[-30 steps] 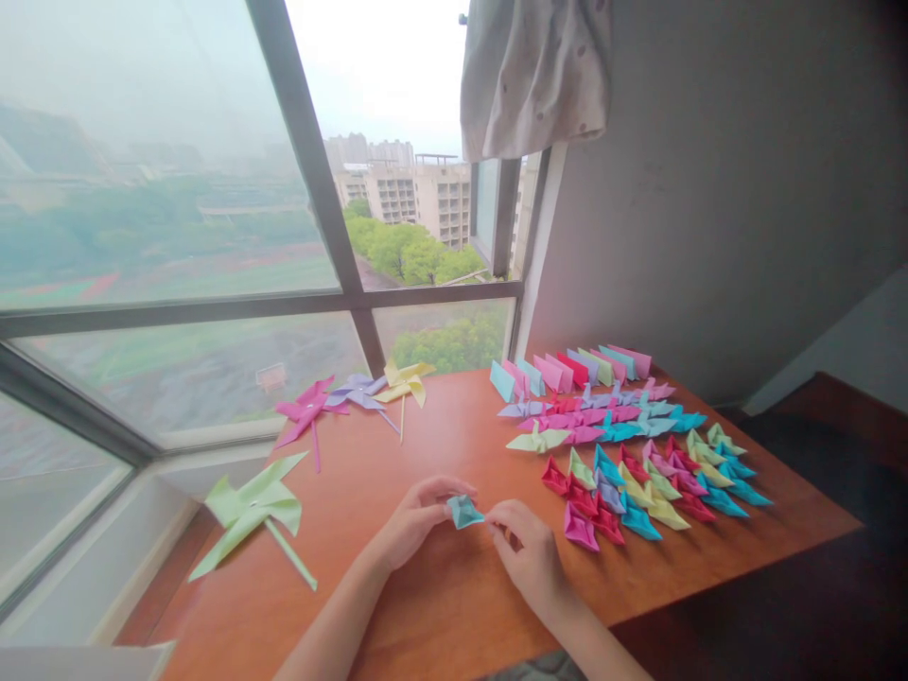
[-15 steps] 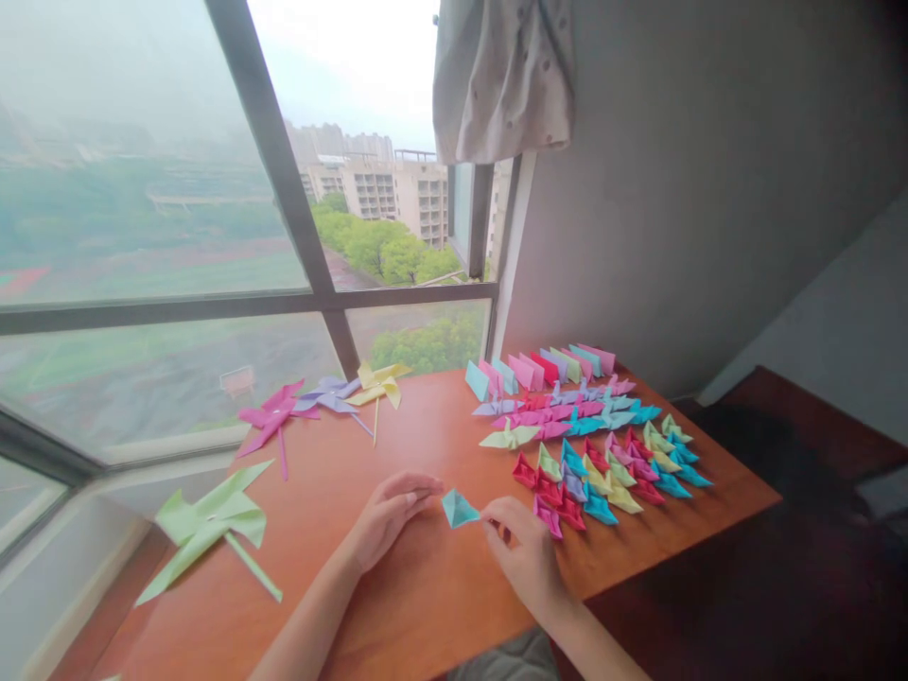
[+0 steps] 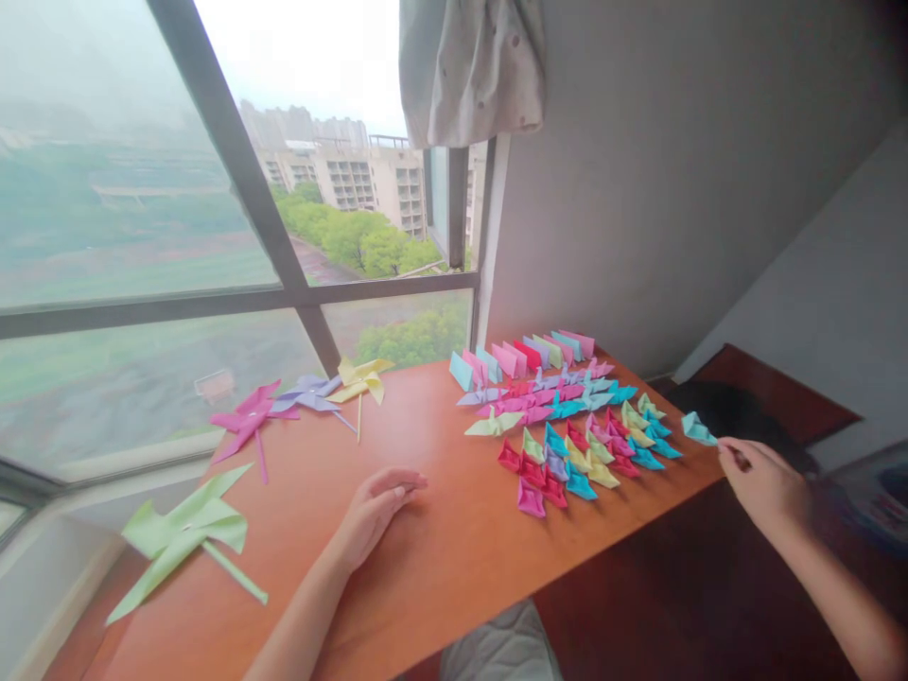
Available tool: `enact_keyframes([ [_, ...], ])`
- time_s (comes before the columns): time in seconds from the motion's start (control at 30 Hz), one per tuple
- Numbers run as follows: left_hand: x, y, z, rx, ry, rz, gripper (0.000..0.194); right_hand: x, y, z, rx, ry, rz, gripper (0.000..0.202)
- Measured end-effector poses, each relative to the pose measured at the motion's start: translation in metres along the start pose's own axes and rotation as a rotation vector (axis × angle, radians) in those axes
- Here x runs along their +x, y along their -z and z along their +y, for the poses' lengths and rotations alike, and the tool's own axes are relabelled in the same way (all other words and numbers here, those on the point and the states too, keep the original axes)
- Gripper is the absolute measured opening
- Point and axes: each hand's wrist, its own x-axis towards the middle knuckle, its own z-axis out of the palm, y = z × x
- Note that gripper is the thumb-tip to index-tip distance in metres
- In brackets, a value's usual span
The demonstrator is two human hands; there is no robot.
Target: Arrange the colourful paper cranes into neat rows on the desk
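Out past the table's right edge, my right hand (image 3: pixel 764 482) pinches a light blue folded paper piece (image 3: pixel 699 428) by its corner, off the table surface. My left hand (image 3: pixel 383 511) rests on the wooden table (image 3: pixel 440 586), its fingers stretched out and nothing held. Between the hands, on the table's right part, stand rows of small folded paper boats (image 3: pixel 553 473) in red, yellow, blue, green and pink. Behind them lie rows of folded paper cranes (image 3: pixel 497 423) in purple, pink, blue and green.
Folded paper cards (image 3: pixel 506 359) stand in a row at the back. On the left lie a green pinwheel (image 3: pixel 188 528), a magenta pinwheel (image 3: pixel 252 416), a purple pinwheel (image 3: pixel 310 392) and a yellow pinwheel (image 3: pixel 360 381). A window (image 3: pixel 302 295) and a wall border the table.
My right hand has carried the light blue paper piece from near my left hand to the far right, beyond the boats. My left hand stays on the table. The view has shifted slightly.
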Motion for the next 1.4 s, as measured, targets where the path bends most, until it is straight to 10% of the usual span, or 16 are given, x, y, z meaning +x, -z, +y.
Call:
enact_keyframes([
  [0.13,0.0,-0.001,0.001,0.0,-0.001,0.004,0.023,-0.014,-0.016,0.033,-0.067,-0.153,-0.115,0.033],
  [0.87,0.001,0.002,-0.004,0.002,-0.015,0.005,0.024,-0.012,-0.041,0.028,-0.041,-0.143,-0.213,0.029],
  [1.23,0.001,0.0,-0.003,0.052,-0.023,0.0,0.021,-0.001,-0.019,-0.001,-0.065,0.017,-0.102,0.034],
  [1.4,0.001,-0.001,-0.005,0.052,-0.03,-0.014,0.021,0.019,-0.02,-0.066,-0.03,0.179,-0.076,0.034],
])
